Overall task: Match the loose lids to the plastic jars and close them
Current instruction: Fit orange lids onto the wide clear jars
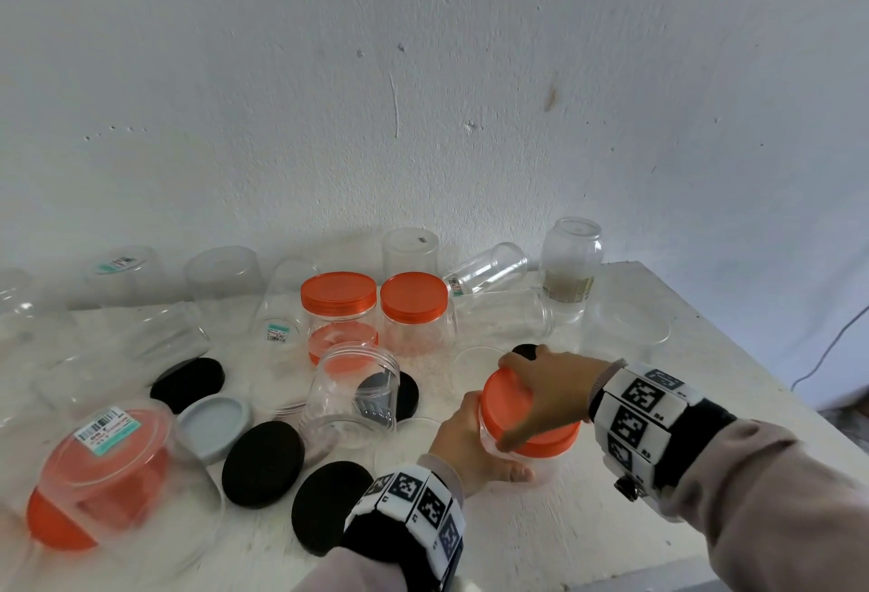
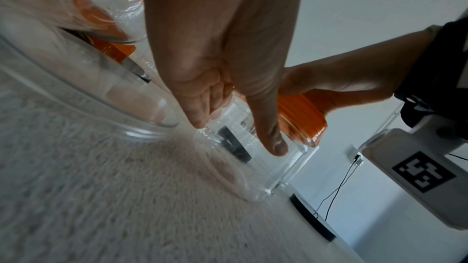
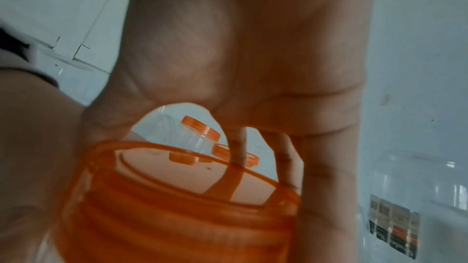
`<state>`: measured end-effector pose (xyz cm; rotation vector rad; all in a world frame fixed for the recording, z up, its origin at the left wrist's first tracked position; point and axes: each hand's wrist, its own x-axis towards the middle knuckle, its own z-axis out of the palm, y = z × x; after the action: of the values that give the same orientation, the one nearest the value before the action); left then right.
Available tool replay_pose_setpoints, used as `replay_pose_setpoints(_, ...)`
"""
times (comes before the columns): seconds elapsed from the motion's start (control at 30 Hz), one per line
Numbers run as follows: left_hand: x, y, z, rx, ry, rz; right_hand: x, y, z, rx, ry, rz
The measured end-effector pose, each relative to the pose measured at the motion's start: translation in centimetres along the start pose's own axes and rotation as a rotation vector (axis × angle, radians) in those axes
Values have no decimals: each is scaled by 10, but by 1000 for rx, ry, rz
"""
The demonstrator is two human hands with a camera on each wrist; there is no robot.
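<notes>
A clear plastic jar [image 1: 545,462] stands near the table's front right with an orange lid [image 1: 505,398] on its mouth. My right hand [image 1: 548,391] grips that orange lid [image 3: 177,197] from above, fingers spread round its rim. My left hand [image 1: 475,443] holds the clear jar [image 2: 255,159] by its wall, thumb in front. Two jars with orange lids [image 1: 338,293] [image 1: 414,297] stand closed at the middle back. An open clear jar [image 1: 350,391] stands in front of them. Several black lids [image 1: 263,469] and a grey lid [image 1: 214,424] lie loose at the left.
A large upturned jar with an orange lid under it [image 1: 108,478] sits at the front left. Several clear jars [image 1: 571,257] stand or lie along the wall at the back. The table edge [image 1: 733,337] runs down the right side, with a cable [image 1: 832,347] beyond.
</notes>
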<state>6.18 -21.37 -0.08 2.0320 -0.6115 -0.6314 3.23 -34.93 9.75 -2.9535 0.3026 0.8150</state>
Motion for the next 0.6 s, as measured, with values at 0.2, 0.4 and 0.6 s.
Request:
replay_pose_setpoints(0.2, 1, 0, -2, 6, -15, 0, -5, -1, -10, -38, -100, 35)
replay_pose_setpoints(0.4, 1, 0, 0, 17, 7, -7, -7, -1, -16, -45, -107, -7)
replay_pose_setpoints(0.6, -1, 0, 0, 13, 27, -2, -6, -4, -6, 25, -11, 41)
